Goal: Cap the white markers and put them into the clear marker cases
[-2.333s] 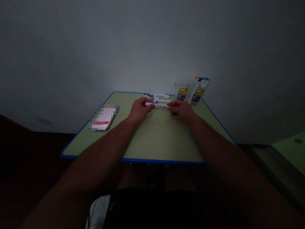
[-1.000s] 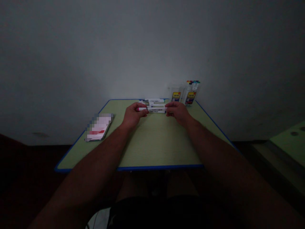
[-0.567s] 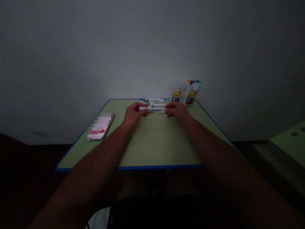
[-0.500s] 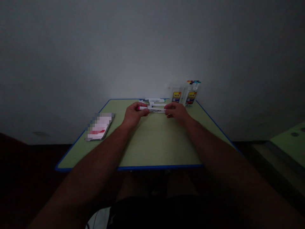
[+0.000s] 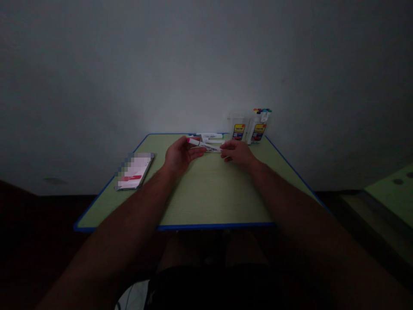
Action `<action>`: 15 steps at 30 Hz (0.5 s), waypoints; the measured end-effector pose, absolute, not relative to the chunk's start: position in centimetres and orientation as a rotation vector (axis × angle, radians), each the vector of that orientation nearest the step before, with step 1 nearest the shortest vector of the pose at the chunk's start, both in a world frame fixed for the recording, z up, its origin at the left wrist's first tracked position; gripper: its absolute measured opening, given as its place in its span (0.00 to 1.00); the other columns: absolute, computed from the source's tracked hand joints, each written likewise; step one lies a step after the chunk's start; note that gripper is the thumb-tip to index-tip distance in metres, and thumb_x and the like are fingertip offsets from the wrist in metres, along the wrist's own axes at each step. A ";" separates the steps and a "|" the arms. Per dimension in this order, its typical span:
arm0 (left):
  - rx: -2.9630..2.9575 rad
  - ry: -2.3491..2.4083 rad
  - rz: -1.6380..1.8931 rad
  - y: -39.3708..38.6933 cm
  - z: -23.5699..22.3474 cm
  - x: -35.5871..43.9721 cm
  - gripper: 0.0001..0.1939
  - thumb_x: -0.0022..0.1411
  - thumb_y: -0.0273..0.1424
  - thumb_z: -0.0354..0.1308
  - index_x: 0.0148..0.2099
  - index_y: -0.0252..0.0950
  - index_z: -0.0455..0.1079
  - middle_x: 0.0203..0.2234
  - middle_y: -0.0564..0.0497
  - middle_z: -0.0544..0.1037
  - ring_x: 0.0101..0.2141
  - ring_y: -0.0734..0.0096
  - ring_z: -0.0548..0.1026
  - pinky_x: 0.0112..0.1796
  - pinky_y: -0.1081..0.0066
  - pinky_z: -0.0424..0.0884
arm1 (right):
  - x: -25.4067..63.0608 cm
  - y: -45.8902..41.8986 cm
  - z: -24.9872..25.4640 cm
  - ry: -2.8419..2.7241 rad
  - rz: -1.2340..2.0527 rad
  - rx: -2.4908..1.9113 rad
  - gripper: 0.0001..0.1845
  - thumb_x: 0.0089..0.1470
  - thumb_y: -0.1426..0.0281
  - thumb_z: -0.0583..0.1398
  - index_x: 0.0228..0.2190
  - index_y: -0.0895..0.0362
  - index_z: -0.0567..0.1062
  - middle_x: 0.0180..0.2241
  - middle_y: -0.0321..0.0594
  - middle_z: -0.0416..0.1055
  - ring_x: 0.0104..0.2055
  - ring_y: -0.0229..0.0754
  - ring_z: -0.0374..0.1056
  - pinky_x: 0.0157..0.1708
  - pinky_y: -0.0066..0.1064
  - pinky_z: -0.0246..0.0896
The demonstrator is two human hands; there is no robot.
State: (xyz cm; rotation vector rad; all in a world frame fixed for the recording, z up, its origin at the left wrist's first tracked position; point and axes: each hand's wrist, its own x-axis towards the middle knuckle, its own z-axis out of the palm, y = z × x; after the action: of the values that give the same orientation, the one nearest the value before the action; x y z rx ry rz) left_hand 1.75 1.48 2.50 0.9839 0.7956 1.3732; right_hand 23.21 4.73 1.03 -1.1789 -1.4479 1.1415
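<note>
A white marker (image 5: 206, 146) with a pink end is tilted above the table, its pink end raised to the left. My right hand (image 5: 237, 151) pinches its right end between thumb and fingers. My left hand (image 5: 180, 156) is beside the pink end, with thumb and fingers apart and the marker crossing in front of the fingers. Whether the left fingers touch it is hard to tell. Just behind the hands, several white markers (image 5: 213, 135) lie on the table, partly covered by my left hand and the held marker.
The small light-green table (image 5: 209, 193) has a blue edge and stands against a grey wall. At its back right are a clear plastic case (image 5: 238, 125) and another case (image 5: 259, 129) with colourful-capped markers. A phone (image 5: 135, 171) lies at the left.
My left fingers have loosened and spread from the marker. The marker has gone from nearly level to tilted, its pink end higher. My right hand keeps its grip, almost in the same place.
</note>
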 end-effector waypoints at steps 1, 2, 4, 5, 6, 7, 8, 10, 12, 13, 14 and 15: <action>0.978 0.797 1.363 1.5 2.5 1.7 0.19 0.66 0.41 0.51 0.41 0.31 0.76 0.39 0.40 0.82 0.35 0.61 0.82 0.39 0.62 0.79 | 23.2 4.7 1.0 -1.455 1.153 -1.169 0.08 0.47 0.80 0.68 0.28 0.59 0.76 0.22 0.37 0.75 0.23 0.34 0.71 0.22 0.24 0.69; 0.976 0.800 1.351 1.5 2.6 1.7 0.19 0.65 0.41 0.51 0.42 0.31 0.76 0.39 0.39 0.82 0.36 0.60 0.82 0.40 0.61 0.79 | 23.2 4.7 1.0 -1.464 1.167 -1.158 0.08 0.47 0.80 0.69 0.28 0.59 0.77 0.22 0.37 0.75 0.23 0.34 0.71 0.23 0.25 0.69; 0.979 0.797 1.326 1.4 2.6 1.7 0.19 0.64 0.41 0.50 0.42 0.32 0.76 0.40 0.39 0.82 0.38 0.58 0.82 0.41 0.60 0.79 | 23.3 4.7 0.9 -1.488 1.189 -1.141 0.07 0.46 0.79 0.70 0.29 0.59 0.78 0.22 0.38 0.76 0.22 0.35 0.71 0.24 0.26 0.71; 0.981 0.788 1.314 1.4 2.6 1.7 0.20 0.64 0.41 0.50 0.42 0.32 0.77 0.41 0.39 0.82 0.38 0.57 0.82 0.41 0.60 0.79 | 23.3 4.7 0.8 -1.507 1.192 -1.132 0.07 0.46 0.79 0.70 0.29 0.60 0.79 0.22 0.38 0.76 0.22 0.35 0.71 0.24 0.27 0.71; 0.981 0.776 1.304 1.4 2.5 1.6 0.20 0.64 0.41 0.50 0.42 0.32 0.77 0.41 0.38 0.82 0.38 0.57 0.82 0.41 0.59 0.79 | 23.4 4.7 0.8 -1.529 1.188 -1.124 0.06 0.47 0.78 0.70 0.29 0.60 0.80 0.22 0.38 0.76 0.22 0.35 0.72 0.25 0.27 0.71; 0.983 0.764 1.297 1.4 2.5 1.5 0.20 0.63 0.41 0.50 0.42 0.33 0.77 0.41 0.38 0.82 0.38 0.56 0.82 0.41 0.59 0.79 | 23.5 4.7 0.8 -1.553 1.179 -1.114 0.05 0.47 0.78 0.70 0.30 0.60 0.80 0.22 0.39 0.76 0.22 0.35 0.72 0.25 0.27 0.71; 0.986 0.754 1.294 1.3 2.5 1.4 0.20 0.63 0.41 0.50 0.42 0.33 0.77 0.41 0.38 0.82 0.38 0.56 0.82 0.41 0.59 0.79 | 23.6 4.7 0.9 -1.579 1.166 -1.104 0.05 0.47 0.77 0.70 0.30 0.60 0.81 0.22 0.39 0.76 0.22 0.35 0.72 0.25 0.27 0.71; 0.993 0.743 1.293 1.3 2.5 1.3 0.21 0.63 0.42 0.50 0.42 0.32 0.77 0.41 0.38 0.82 0.39 0.56 0.83 0.41 0.59 0.79 | 23.7 4.6 1.0 -1.621 1.127 -1.085 0.04 0.47 0.75 0.70 0.30 0.60 0.82 0.21 0.38 0.76 0.22 0.35 0.71 0.25 0.27 0.70; 0.989 0.737 1.293 1.3 2.5 1.1 0.21 0.63 0.42 0.50 0.43 0.32 0.77 0.41 0.37 0.82 0.39 0.56 0.82 0.42 0.59 0.79 | 23.9 4.6 1.2 -1.652 1.075 -1.076 0.05 0.47 0.73 0.70 0.29 0.60 0.82 0.20 0.38 0.76 0.21 0.35 0.71 0.24 0.26 0.69; 0.981 0.733 1.292 1.3 2.5 1.1 0.21 0.64 0.42 0.50 0.43 0.32 0.77 0.42 0.37 0.82 0.40 0.56 0.82 0.42 0.59 0.79 | 23.9 4.6 1.3 -1.667 1.046 -1.078 0.05 0.47 0.73 0.71 0.29 0.59 0.82 0.20 0.38 0.75 0.21 0.35 0.71 0.24 0.26 0.68; 0.969 0.727 1.289 1.3 2.5 1.1 0.21 0.64 0.41 0.50 0.44 0.31 0.77 0.42 0.37 0.82 0.40 0.56 0.82 0.42 0.59 0.79 | 24.0 4.6 1.4 -1.678 1.013 -1.086 0.05 0.46 0.72 0.71 0.29 0.59 0.82 0.20 0.37 0.75 0.21 0.35 0.70 0.24 0.26 0.67; 0.955 0.721 1.286 1.3 2.6 1.1 0.21 0.64 0.41 0.50 0.44 0.31 0.77 0.42 0.36 0.82 0.40 0.57 0.82 0.43 0.59 0.79 | 24.0 4.6 1.5 -1.689 0.980 -1.094 0.05 0.46 0.72 0.70 0.29 0.59 0.82 0.19 0.37 0.75 0.21 0.35 0.70 0.23 0.25 0.67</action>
State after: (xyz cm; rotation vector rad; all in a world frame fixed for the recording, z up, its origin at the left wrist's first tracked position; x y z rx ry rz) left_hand 1.08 1.29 2.55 0.9549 0.7210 1.2863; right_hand 24.04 4.63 1.47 -1.0944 -1.6888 0.9800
